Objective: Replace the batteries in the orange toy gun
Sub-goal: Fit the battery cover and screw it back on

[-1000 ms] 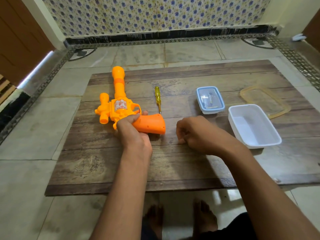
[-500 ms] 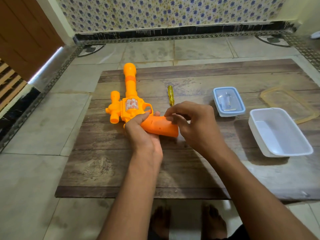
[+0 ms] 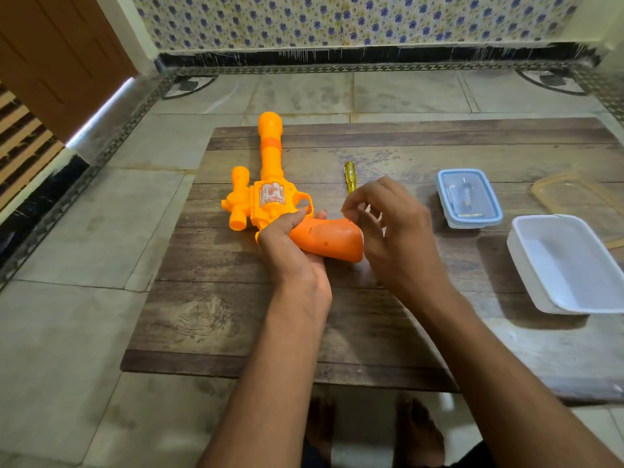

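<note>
The orange toy gun (image 3: pixel 270 197) lies on its side on the wooden table (image 3: pixel 236 315), barrel pointing away from me. My left hand (image 3: pixel 290 251) grips it where the darker orange grip (image 3: pixel 331 241) meets the trigger guard. My right hand (image 3: pixel 395 231) is at the butt end of the grip, its curled thumb and fingertips pinching the grip's upper edge. A yellow screwdriver (image 3: pixel 350 177) lies just beyond my right hand, its tip hidden behind my fingers.
A small clear box with a blue-rimmed lid (image 3: pixel 469 197) sits right of the screwdriver, small items inside. An open white tub (image 3: pixel 567 265) stands at the right edge, a yellowish translucent lid (image 3: pixel 580 194) behind it. Tiled floor surrounds the low table; my bare feet show below.
My right hand lifted off the table and moved left onto the butt of the gun's grip. My left hand kept its hold. The view shifted left.
</note>
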